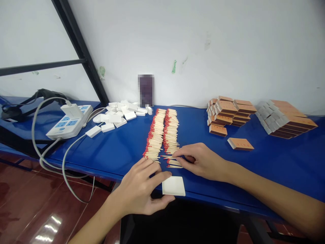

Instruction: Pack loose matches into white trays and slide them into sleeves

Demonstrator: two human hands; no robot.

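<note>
My right forearm (274, 195) runs off the right edge, left forearm (101, 220) off the bottom. Left grip (141, 186) covers the upper left corner of the white matchbox tray (174, 186); right grip (201, 161) hides one end of the match (167, 156) I'm pinching. Dark rectangle (146, 89) by the wall: pixelated, can't identify. Lettering on the lone matchbox (240, 144): too small. Heaped trays (122, 112) overlap, no count. Black strapped item (14, 108), left: unclear. Black frame (71, 30) cut at top, counter (279, 156) at right.
</note>
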